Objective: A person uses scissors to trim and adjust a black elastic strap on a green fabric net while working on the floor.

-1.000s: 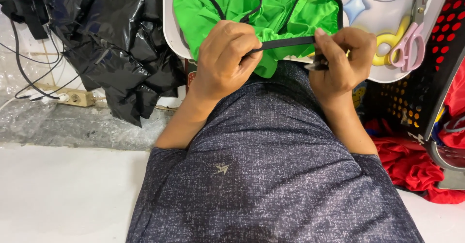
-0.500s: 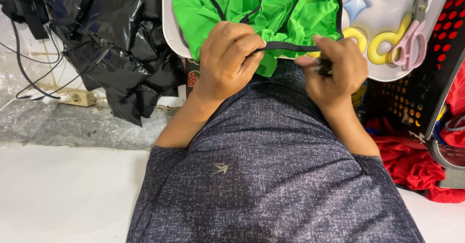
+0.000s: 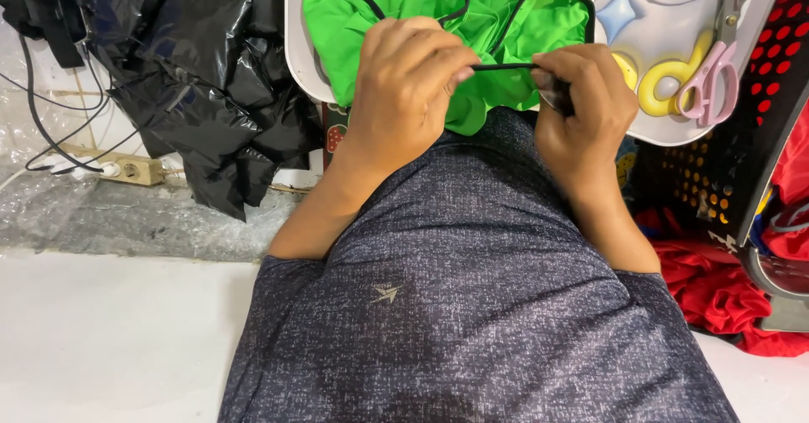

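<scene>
One green garment (image 3: 396,10), one pink scissors (image 3: 715,77), one power strip (image 3: 126,170), two hands.

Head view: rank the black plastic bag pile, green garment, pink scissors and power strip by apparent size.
1. black plastic bag pile
2. green garment, partly hidden by hands
3. pink scissors
4. power strip, similar to the scissors; unsure.

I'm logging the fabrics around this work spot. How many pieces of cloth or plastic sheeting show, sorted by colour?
Bright green garment with black trim, its black strap pinched between left hand and right hand: 1
Crumpled black plastic bag heap: 1
Red cloth pile: 1
Total: 3
</scene>
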